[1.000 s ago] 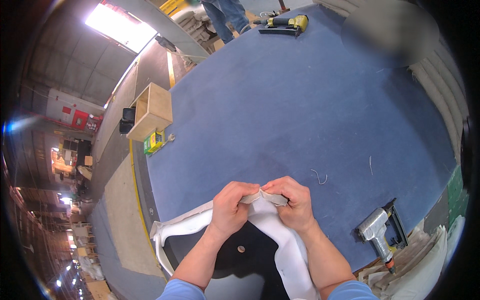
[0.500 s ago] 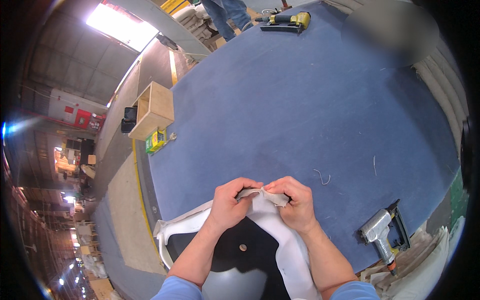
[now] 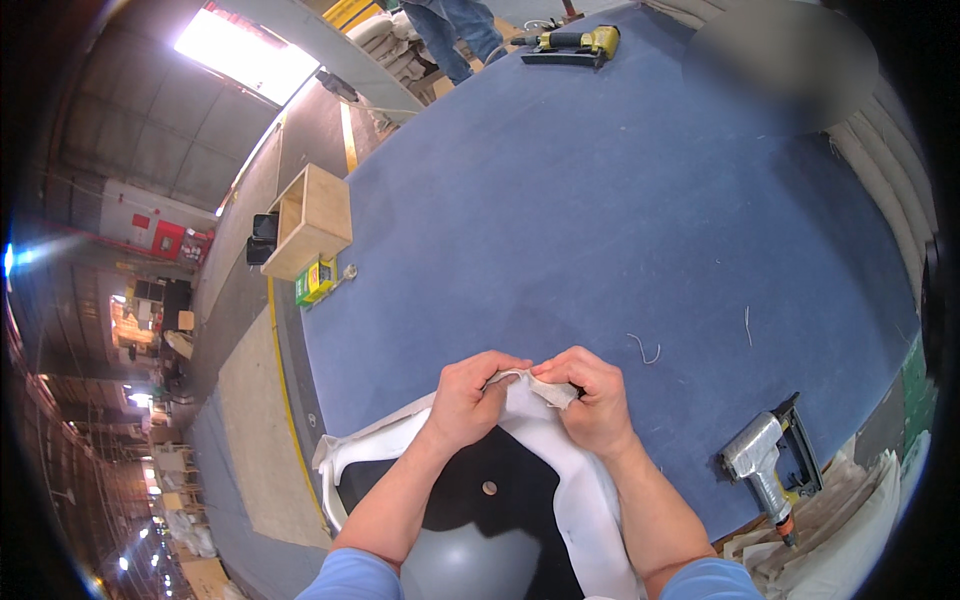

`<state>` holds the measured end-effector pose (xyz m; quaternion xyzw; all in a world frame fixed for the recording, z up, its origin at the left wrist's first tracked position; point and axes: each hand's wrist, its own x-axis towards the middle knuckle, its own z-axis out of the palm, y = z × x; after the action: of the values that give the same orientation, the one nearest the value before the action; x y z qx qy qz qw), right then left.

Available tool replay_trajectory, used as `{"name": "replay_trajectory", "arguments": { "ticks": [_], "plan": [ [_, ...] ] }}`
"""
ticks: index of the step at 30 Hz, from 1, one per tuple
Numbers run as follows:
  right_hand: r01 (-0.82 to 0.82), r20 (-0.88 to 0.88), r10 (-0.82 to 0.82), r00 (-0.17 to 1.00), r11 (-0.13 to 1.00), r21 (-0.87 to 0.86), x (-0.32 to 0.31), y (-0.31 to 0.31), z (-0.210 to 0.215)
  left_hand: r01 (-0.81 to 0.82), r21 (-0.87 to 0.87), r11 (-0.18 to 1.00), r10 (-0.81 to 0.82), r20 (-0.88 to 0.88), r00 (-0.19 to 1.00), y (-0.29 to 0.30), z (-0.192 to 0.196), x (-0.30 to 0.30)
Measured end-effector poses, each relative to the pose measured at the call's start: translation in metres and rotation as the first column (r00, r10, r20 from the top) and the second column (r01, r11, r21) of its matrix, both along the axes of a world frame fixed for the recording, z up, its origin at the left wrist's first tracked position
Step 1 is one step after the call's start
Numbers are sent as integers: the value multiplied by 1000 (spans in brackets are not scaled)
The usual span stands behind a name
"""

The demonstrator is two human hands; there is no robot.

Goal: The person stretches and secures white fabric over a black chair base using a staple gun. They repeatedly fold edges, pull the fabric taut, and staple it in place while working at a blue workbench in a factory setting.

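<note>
Near the front edge of the blue-covered table lies a black panel with a small round hole, bordered by white foam-like padding. A pale beige fabric runs along the padding's far rim. My left hand is closed, pinching the fabric edge at the far corner. Right beside it, my right hand also pinches the fabric, and a loose flap sticks out under its fingers. The two thumbs nearly meet. The fabric's underside is hidden.
To the right lies a silver pneumatic staple gun, and a yellow-black one is at the far edge. A wooden box and a green-yellow carton sit at the left edge. Loose threads lie mid-table. A person's legs show beyond.
Both hands have shifted very slightly away from me with the fabric edge between their fingers. The grip looks the same.
</note>
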<state>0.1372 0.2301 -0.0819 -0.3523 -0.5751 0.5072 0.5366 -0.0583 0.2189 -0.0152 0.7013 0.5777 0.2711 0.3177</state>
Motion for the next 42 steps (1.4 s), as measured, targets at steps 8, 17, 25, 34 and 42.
{"name": "replay_trajectory", "arguments": {
  "ticks": [8,17,25,34,42],
  "plan": [
    [-73,-22,72,997,997,-29,5,1,2,-4,1,1000,4,20,1000,-3,-3,-2],
    [-175,105,173,979,985,9,17,8,11,-36,-39,999,41,111,993,-4,-4,2],
    [-190,153,191,970,982,-19,22,10,15,-37,-3,999,37,164,986,-4,-14,-2],
    [-173,139,178,974,984,-46,22,10,14,-79,-59,995,84,92,992,1,-10,1],
    [-201,116,226,967,960,-192,26,12,15,-84,-88,993,88,42,995,3,-2,6]
  ]
}}
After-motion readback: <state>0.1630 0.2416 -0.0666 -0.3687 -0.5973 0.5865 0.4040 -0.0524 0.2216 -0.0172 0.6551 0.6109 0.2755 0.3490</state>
